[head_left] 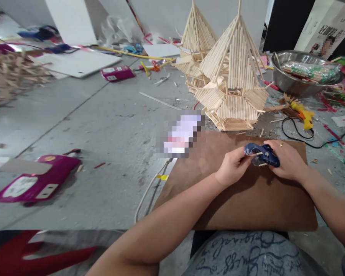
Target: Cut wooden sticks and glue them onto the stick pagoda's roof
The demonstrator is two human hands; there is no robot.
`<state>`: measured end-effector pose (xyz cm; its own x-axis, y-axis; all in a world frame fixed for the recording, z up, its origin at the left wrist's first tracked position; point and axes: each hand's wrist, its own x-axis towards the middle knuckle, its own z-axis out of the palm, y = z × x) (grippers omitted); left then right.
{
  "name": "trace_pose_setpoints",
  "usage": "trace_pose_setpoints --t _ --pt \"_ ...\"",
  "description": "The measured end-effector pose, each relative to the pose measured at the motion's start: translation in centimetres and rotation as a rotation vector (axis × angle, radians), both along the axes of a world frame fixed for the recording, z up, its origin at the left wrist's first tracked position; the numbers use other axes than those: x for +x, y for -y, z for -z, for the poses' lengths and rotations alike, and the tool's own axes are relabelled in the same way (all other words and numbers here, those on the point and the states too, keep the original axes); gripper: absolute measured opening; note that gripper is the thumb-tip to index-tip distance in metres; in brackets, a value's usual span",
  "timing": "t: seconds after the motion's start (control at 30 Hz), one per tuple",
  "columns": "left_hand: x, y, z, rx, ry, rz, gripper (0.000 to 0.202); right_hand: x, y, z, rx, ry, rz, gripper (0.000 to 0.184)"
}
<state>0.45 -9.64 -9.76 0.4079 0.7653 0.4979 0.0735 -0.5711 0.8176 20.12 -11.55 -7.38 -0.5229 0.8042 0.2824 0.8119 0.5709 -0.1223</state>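
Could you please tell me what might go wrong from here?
The left hand, pinching a thin, pale wooden stick beside the dark blue hand tool in the right hand, might get nipped. A forward slip could knock the nearer pointed-roof model of pale wooden sticks, just beyond the flat brown board.

Over one brown board (276, 207) are two hands, one left hand (231, 166) and one right hand (287, 159), plus one blue tool (268, 156). Beyond the board stand two stick towers (240, 105) (194, 34); past its far right corner, one yellow glue gun (306, 117) and one metal bowl (293, 83). Two purple cases (64, 166) (119, 73) show plainly left of it, as does one stick heap (13, 73), uncountably blurred.
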Motion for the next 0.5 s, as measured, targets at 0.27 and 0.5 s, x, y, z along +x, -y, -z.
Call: trace_pose_setpoints --t 0.27,0.5 --pt "0.05 0.09 0.05 -0.016 -0.012 -0.022 0.016 0.06 -0.03 0.21 0.007 0.001 0.009 0.050" --pt "-0.20 0.17 0.53 -0.042 -0.104 -0.147 0.017 0.15 -0.10 0.40 0.009 -0.004 0.012 0.052"
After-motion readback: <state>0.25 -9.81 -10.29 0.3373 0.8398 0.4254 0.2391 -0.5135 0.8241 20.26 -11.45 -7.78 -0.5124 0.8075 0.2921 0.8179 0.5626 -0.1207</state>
